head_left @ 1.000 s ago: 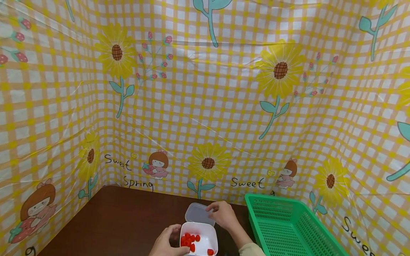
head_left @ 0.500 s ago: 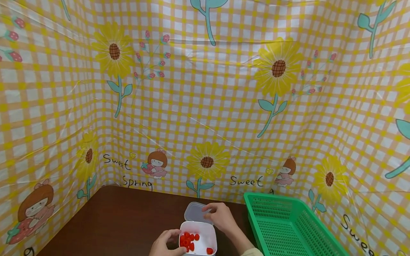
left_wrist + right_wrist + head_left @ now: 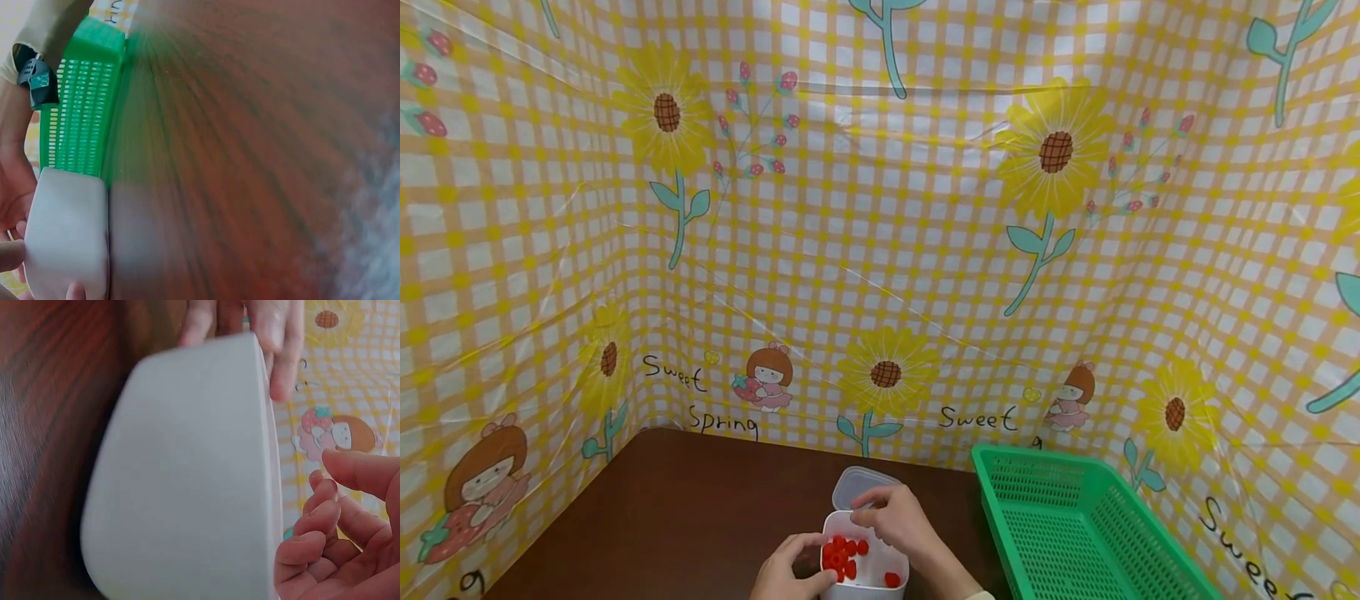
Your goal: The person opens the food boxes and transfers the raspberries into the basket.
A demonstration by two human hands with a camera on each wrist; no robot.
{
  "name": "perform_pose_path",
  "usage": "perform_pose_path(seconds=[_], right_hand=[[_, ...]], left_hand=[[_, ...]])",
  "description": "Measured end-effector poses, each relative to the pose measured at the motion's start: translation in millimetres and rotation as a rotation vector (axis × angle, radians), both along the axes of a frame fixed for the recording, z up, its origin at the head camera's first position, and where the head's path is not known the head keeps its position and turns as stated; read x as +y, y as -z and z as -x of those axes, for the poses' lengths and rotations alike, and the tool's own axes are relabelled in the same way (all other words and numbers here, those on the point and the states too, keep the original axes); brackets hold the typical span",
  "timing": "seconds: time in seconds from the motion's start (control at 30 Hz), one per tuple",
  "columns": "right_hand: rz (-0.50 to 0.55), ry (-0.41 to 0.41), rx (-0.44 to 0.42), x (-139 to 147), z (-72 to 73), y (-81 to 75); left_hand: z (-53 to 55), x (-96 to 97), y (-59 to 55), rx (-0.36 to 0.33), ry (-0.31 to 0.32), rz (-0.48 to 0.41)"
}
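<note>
A white plastic box (image 3: 867,593) stands near the front of the dark table, holding several small red berries (image 3: 838,552) that look like raspberries. Most lie bunched on its left side; a single berry (image 3: 892,579) sits at the right. My left hand (image 3: 786,573) grips the box's left wall, thumb at the front rim and fingers farther back. Over the box's back right rim hovers my right hand (image 3: 898,527), fingers loosely curled, nothing visible in them. Behind the box a translucent lid (image 3: 847,487) lies flat, partly covered by that hand. The right wrist view shows the box's outer side (image 3: 181,469).
A green perforated basket (image 3: 988,492) stands to the right on the dark brown table (image 3: 700,500). Checked sunflower-print cloth (image 3: 880,250) hangs around the table at the back and both sides.
My right hand has moved from over the lid toward me, down over the box's back right part. The left hand keeps its grip on the box, and the berries stay put.
</note>
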State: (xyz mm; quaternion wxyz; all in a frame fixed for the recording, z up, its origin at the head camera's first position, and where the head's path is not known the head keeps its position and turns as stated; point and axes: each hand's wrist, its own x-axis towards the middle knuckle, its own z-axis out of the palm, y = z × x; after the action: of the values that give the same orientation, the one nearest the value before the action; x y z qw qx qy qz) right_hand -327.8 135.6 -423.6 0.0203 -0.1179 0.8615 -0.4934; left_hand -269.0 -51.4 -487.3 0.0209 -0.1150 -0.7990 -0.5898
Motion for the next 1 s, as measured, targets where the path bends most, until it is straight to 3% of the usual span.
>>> perform_pose_path(seconds=[0.37,0.57,0.8,1.0], right_hand=[[0.064,-0.028,-0.036,-19,-6.6,15.7],[0.071,0.001,-0.052,-26,-7.7,24.8],[0.151,0.006,-0.106,-28,-3.6,32.6],[0.167,0.000,-0.098,-27,-2.5,40.6]], left_hand=[[-0.5,1.1,2.7,-0.007,0.004,-0.037],[0.0,2.1,2.9,-0.030,-0.004,-0.038],[-1.1,4.0,2.4,0.036,-0.052,0.005],[-1.0,3.7,7.4,0.043,-0.061,0.011]])
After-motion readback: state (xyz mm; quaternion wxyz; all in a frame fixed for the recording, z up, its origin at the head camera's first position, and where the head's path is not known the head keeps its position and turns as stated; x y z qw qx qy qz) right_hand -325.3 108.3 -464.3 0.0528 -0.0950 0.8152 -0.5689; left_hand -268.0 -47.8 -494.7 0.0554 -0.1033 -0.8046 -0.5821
